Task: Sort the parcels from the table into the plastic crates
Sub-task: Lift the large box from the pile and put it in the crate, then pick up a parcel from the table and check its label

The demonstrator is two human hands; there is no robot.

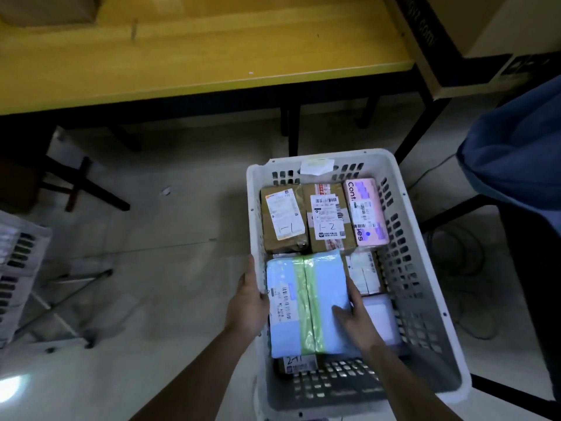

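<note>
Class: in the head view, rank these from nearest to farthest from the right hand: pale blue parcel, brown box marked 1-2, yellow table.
1. pale blue parcel, under the right hand, near end of the crate.
2. brown box marked 1-2, far end of the crate.
3. yellow table, beyond the crate.

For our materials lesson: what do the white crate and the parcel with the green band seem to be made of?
White crate: moulded plastic, matte, judging by its slotted walls. Parcel with the green band: probably soft glossy plastic film, pale blue; the band shines like tape.
</note>
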